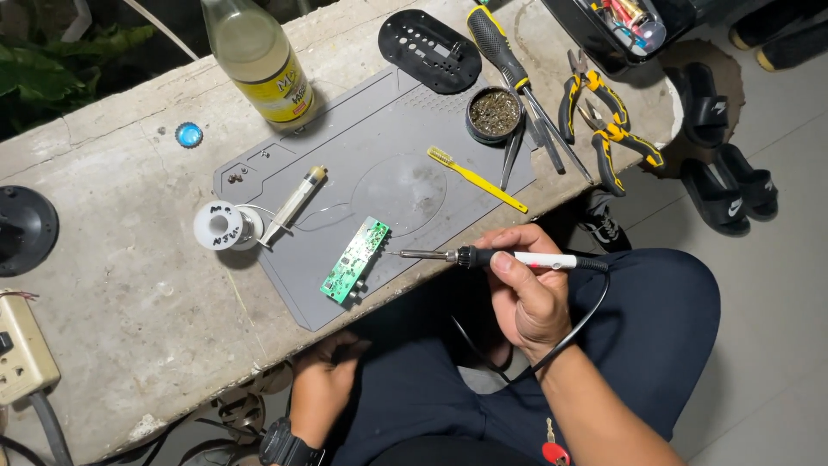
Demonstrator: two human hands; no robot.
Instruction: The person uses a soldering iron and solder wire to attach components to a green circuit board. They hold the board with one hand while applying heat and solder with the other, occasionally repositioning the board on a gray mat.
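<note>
My right hand [526, 289] grips a soldering iron [483, 257] by its black and white handle. The iron's metal tip points left, a short way right of a small green circuit board [354, 260]. The board lies on a grey work mat [379, 147] near the mat's front edge. My left hand [321, 380], with a black watch on the wrist, hangs below the concrete ledge's front edge, fingers curled and holding nothing that I can see.
On the concrete ledge [129, 285]: a solder spool [222, 226], a syringe [293, 204], a yellow brush [476, 179], a round tin [494, 112], screwdrivers [509, 65], yellow pliers [604, 121], a glass bottle [259, 56], a black panel [429, 49], a power strip [21, 345]. Sandals [720, 173] lie on the floor.
</note>
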